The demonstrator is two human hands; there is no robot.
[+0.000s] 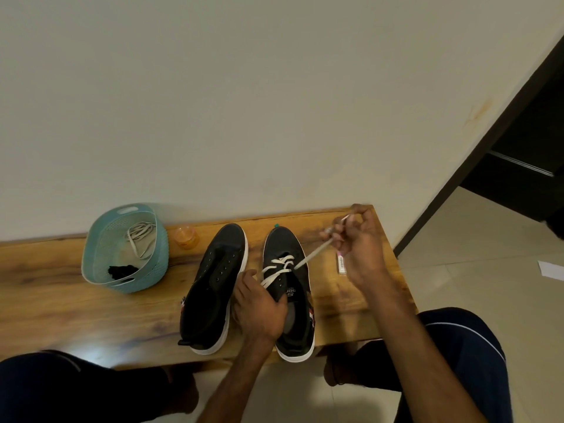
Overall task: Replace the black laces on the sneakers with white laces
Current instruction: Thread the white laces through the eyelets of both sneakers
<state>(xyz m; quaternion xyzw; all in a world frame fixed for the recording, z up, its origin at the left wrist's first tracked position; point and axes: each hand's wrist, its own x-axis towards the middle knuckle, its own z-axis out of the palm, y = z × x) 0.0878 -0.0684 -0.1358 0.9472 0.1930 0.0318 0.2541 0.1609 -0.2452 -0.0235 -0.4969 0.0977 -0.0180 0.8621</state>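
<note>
Two black sneakers with white soles stand side by side on a wooden bench (61,288). The left sneaker (213,288) has bare eyelets and no lace. The right sneaker (290,288) carries a white lace (276,268) crossed through its front eyelets. My left hand (259,303) grips the right sneaker at its tongue and collar. My right hand (360,242) is raised to the right of the shoe, pinching the white lace's free end, which runs taut from the eyelets. A second white lace (140,236) and a bundle of black laces (122,271) lie in a teal basket (158,254).
The teal basket stands at the bench's left. A small orange jar (186,237) sits behind the left sneaker. A small white box (341,263) lies right of the right sneaker. A wall is close behind the bench. My knees flank the front edge.
</note>
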